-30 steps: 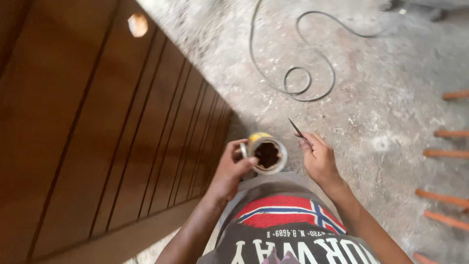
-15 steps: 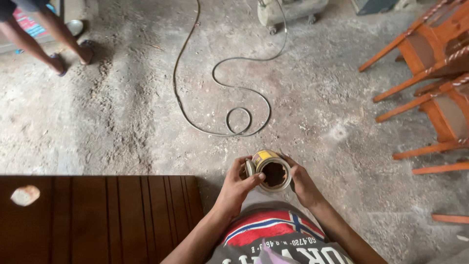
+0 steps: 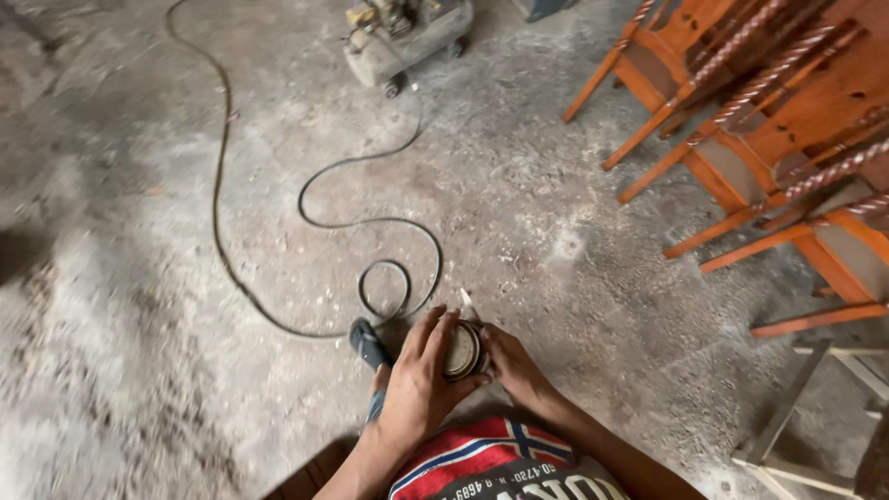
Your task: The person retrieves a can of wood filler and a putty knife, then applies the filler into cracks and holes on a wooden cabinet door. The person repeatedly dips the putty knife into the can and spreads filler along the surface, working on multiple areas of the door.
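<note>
In the head view, both hands clasp a small round tin (image 3: 460, 351) just above the person's shirt: the left hand (image 3: 417, 384) wraps its left side, the right hand (image 3: 512, 368) cups its right. A black hose (image 3: 306, 199) loops on the concrete floor (image 3: 148, 278) beyond the tin; orange wooden chairs (image 3: 769, 120) stand far right of it.

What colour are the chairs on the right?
Orange-brown wood chairs with twisted spindles, clearest in the head view.
</note>
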